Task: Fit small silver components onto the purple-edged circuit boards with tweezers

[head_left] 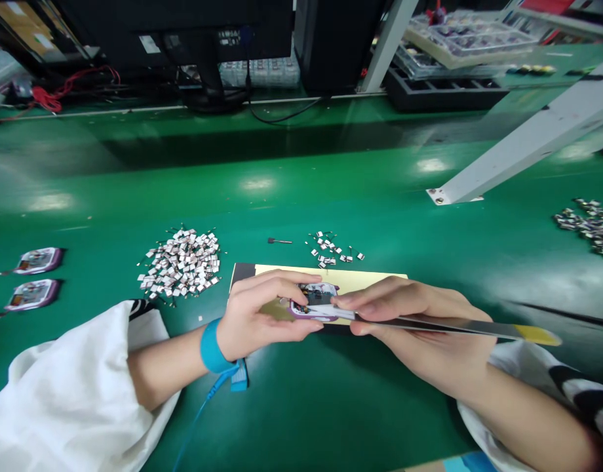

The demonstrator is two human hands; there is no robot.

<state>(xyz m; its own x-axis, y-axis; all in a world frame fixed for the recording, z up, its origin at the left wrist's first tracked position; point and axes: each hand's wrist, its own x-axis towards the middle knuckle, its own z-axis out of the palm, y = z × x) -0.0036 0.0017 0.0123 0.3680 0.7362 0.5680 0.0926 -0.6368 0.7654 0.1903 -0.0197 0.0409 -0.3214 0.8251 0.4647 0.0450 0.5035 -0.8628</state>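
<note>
basically l hand (265, 305) is pinched round the edges of a small purple-rimmed unit (322, 295), thumb on the near side, over a yellow-topped board (373, 280) mid bench; r hand (432, 303) is closed on tweezers (478, 328), tips at the unit, can't tell if they grip anything; blue strap (213, 347) w/ cord on l wrist; big pile of tiny white parts (181, 265) to the l, smaller cluster (326, 244) just past the board, 2 similar units (32, 295) far l on green bench (282, 419)
</note>
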